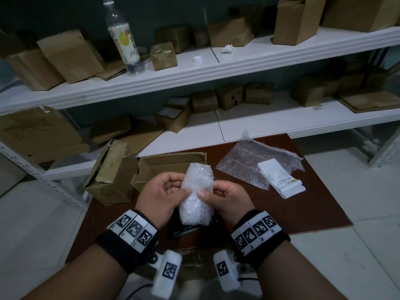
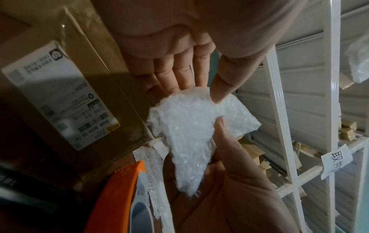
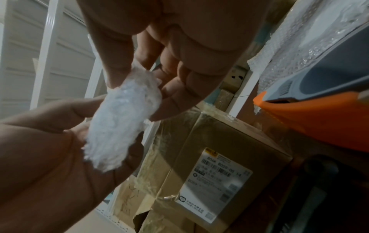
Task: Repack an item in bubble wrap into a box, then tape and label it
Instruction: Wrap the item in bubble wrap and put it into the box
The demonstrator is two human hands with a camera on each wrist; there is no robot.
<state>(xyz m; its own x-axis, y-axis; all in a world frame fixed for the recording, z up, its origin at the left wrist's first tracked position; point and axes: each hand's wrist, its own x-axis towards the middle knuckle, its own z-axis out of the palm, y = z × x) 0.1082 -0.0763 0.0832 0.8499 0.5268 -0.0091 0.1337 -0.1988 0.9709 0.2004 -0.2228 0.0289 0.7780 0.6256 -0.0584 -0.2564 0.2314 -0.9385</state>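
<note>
A white bubble-wrapped bundle stands upright in the air over the dark red table, pinched at its waist between both hands. My left hand grips its left side, thumb in front and fingers behind. From the right, my right hand grips it the same way. In the left wrist view the bundle lies between the two thumbs; in the right wrist view the bundle shows a frayed lower end. An open cardboard box lies just behind the hands. What is inside the wrap is hidden.
A taped, labelled box stands left of the open box. A loose bubble wrap sheet and white label strips lie to the right. An orange tape dispenser sits near me. Shelves with several boxes and a bottle stand behind.
</note>
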